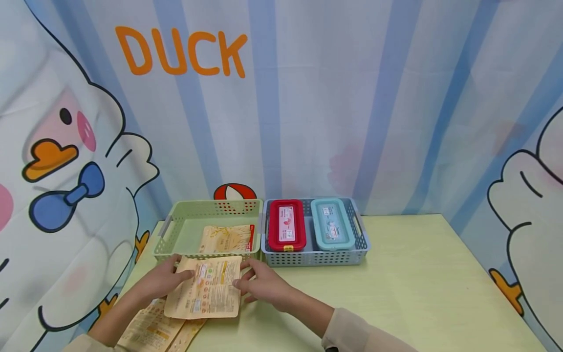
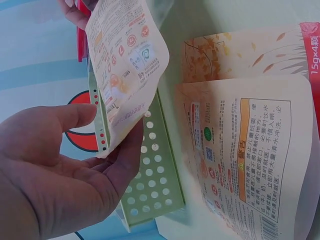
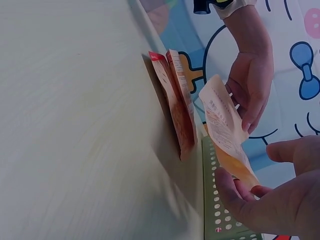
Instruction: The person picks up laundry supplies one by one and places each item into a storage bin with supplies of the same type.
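Observation:
A beige printed pouch (image 1: 206,288) is held up between both hands, its text-covered back facing up. At its left edge is my left hand (image 1: 163,279), thumb over the top side and fingers behind. My right hand (image 1: 266,284) holds the opposite edge; its fingers (image 3: 227,192) touch the pouch from below in the right wrist view. Below the left hand, more pouches (image 1: 147,326) lie overlapping on the table; in the left wrist view, one pouch (image 2: 250,150) shows a warning box and another (image 2: 240,57) an autumn-leaf print with a red end.
Behind the held pouch stands a green perforated basket (image 1: 186,220) with one pouch (image 1: 226,238) lying in it. Beside it, a blue basket (image 1: 316,259) holds a red-lidded box (image 1: 287,225) and a teal-lidded box (image 1: 333,224). A duck-printed curtain (image 1: 316,98) hangs behind the table (image 1: 409,283).

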Demonstrator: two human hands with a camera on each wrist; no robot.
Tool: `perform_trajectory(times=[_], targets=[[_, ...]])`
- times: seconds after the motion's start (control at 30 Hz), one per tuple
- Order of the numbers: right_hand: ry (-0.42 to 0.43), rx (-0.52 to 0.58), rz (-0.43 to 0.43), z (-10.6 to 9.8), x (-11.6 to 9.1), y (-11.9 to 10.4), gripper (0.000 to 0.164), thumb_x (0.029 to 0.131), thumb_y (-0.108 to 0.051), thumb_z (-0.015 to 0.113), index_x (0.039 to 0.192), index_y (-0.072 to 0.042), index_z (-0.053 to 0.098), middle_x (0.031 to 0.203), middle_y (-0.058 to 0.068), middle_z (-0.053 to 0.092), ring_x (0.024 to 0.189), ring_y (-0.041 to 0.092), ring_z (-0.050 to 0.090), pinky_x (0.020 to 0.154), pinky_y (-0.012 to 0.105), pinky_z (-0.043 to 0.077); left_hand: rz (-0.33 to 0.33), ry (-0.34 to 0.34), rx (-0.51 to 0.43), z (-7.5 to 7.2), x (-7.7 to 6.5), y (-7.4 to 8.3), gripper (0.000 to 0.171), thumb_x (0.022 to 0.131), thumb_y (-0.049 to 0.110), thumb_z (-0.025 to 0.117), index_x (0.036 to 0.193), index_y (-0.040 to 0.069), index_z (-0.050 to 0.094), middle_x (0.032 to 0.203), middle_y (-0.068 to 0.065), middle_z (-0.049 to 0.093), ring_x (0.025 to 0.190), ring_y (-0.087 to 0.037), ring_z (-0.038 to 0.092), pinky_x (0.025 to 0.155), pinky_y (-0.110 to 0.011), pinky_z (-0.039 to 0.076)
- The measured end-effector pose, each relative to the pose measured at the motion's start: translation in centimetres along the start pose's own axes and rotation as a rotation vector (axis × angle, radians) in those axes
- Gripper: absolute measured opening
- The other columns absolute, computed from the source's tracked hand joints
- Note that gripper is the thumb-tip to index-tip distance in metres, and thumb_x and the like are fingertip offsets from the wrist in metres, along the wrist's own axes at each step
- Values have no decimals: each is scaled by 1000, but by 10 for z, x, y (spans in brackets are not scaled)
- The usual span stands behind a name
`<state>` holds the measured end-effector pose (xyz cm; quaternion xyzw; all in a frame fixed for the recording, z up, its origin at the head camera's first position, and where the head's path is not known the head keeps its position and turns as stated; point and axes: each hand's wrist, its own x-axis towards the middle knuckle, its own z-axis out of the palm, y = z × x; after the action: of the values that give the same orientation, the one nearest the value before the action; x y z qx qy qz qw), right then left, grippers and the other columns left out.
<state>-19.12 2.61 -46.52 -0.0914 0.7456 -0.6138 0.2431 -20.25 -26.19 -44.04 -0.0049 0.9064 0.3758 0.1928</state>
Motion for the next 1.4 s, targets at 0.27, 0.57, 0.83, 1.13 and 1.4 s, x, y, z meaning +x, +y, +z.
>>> perform_trajectory(times=[0.27, 0.57, 0.83, 1.13, 1.4], targets=[[44, 44, -23, 1, 0, -1, 43, 97, -13, 75, 135, -5, 56, 107, 13, 59, 93, 29, 68, 77, 44, 64, 50, 41, -64, 1, 0, 4, 76, 104, 15, 61, 159, -13, 16, 127, -33, 59, 99, -31, 69, 75, -46, 58], [110, 55, -43, 3, 2, -1, 43, 98, -13, 75, 135, -6, 56, 108, 11, 58, 90, 24, 67, 76, 39, 65, 68, 69, -107, 4, 0, 7, 82, 99, 5, 63, 161, -11, 12, 128, -36, 57, 98, -32, 70, 76, -47, 60], [166, 24, -85, 3, 0, -8, 53, 99, -15, 75, 146, -6, 54, 112, 8, 57, 94, 21, 61, 77, 35, 64, 81, 169, -131, 3, 0, 7, 74, 104, 10, 65, 158, -14, 20, 133, -40, 56, 102, -38, 71, 77, -46, 61], [186, 38, -118, 3, 1, -15, 52, 100, -14, 74, 147, -7, 54, 114, 8, 58, 94, 20, 62, 81, 38, 64, 136, 306, -116, 7, -7, 9, 62, 104, 14, 68, 148, -12, 33, 120, -31, 65, 96, -33, 71, 75, -42, 59], [183, -17, -122, 0, 2, -21, 60, 99, -21, 76, 153, -11, 51, 118, 4, 58, 102, 20, 62, 83, 34, 63, 201, 419, -93, 10, -7, 11, 58, 104, 14, 67, 148, -8, 37, 119, -28, 67, 96, -34, 72, 68, -33, 57]])
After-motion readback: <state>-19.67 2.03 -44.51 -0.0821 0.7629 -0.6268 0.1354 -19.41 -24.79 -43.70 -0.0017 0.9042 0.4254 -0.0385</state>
